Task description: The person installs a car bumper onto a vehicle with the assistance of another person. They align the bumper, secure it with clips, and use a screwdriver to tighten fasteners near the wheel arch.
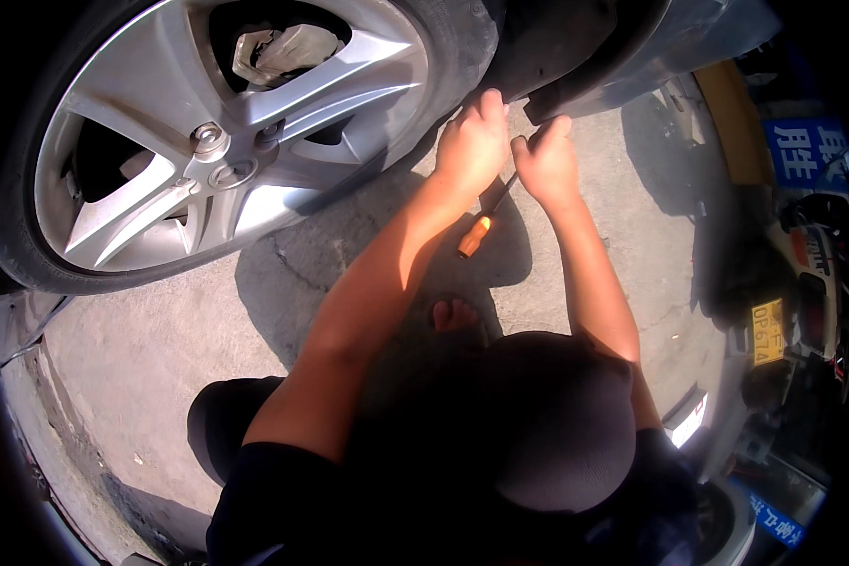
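Both hands reach forward to the lower edge of a car, just behind its wheel. My left hand (472, 141) is closed, its fingers curled by the dark wheel arch liner (561, 47); what it pinches is hidden. Close on its right, my right hand (547, 165) is closed too, knuckles at the dark lower corner of the car's body panel (623, 71). Whatever its fingers grip cannot be made out. A screwdriver with an orange handle (474, 238) shows below and between the hands. Its thin shaft points up toward my right hand; whether they touch is unclear.
A silver alloy wheel (208, 179) with a black tyre (94, 280) fills the upper left. Concrete ground (358, 217) lies beneath. My bare toes (455, 314) show below the screwdriver. At the right stand a vehicle with a yellow plate (767, 330) and a blue sign (807, 154).
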A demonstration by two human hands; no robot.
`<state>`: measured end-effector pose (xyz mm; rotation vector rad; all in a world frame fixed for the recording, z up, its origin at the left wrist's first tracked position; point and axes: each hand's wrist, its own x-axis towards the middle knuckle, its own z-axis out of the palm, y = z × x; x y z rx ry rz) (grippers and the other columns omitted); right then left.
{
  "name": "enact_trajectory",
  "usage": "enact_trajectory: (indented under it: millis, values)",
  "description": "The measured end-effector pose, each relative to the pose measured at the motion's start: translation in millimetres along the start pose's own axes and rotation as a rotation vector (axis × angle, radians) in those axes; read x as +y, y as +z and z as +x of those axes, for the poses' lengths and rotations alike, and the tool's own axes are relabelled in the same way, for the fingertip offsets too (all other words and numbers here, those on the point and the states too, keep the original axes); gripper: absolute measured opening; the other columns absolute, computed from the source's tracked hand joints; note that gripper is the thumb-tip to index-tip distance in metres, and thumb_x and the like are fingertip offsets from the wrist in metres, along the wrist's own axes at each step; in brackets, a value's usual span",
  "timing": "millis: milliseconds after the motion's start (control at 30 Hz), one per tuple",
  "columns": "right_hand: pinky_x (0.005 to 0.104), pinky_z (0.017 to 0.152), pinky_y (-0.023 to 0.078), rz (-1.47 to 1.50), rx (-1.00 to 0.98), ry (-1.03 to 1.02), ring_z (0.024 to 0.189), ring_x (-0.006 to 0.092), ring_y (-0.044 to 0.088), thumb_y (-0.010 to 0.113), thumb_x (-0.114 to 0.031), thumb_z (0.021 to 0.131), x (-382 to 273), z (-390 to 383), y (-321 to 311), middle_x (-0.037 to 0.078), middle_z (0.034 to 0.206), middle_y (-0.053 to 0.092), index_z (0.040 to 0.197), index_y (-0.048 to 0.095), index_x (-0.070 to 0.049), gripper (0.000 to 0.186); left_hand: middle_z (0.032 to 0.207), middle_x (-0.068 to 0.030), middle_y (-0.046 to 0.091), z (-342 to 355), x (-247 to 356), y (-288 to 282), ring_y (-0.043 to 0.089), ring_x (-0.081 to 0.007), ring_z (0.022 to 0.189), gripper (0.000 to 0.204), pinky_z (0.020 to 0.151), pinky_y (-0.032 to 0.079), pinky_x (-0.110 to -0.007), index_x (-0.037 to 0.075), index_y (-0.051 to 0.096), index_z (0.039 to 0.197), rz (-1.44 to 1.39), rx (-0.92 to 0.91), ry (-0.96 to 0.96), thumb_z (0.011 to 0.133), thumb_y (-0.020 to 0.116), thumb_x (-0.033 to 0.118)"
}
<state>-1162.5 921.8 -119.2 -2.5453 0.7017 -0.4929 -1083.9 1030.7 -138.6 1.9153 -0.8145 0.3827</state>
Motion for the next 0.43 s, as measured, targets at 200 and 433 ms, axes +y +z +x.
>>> enact_trajectory:
  millis: [200, 433]
  values:
    - [0.0446, 0.069, 0.050, -0.037, -0.024, 0.030, 0.072, 0.0380, 0.064, 0.066, -0.014, 0.081, -2.4, -1.8, -4.3, 0.020, 0.076, 0.062, 0.098, 0.037, 0.005, 0.039, 0.072, -0.0200, 0.064, -3.5, -5.6, 5.9, 0.066, -0.0397, 0.066, 0.012, 0.056, 0.054, -0.047, 0.001, 0.050, 0.100, 0.043, 0.015, 0.056, 0.094, 0.055, 0.010]
    - [0.0453, 0.065, 0.051, -0.004, 0.012, -0.077, 0.064, 0.0380, 0.063, 0.067, -0.015, 0.081, -2.9, -1.0, -5.1, 0.020, 0.068, 0.061, 0.093, 0.038, 0.004, 0.037, 0.072, -0.0171, 0.063, 0.1, -5.1, 1.1, 0.065, -0.0376, 0.061, 0.014, 0.051, 0.053, -0.046, 0.004, 0.047, 0.095, 0.018, -0.013, 0.070, 0.092, 0.057, 0.013]
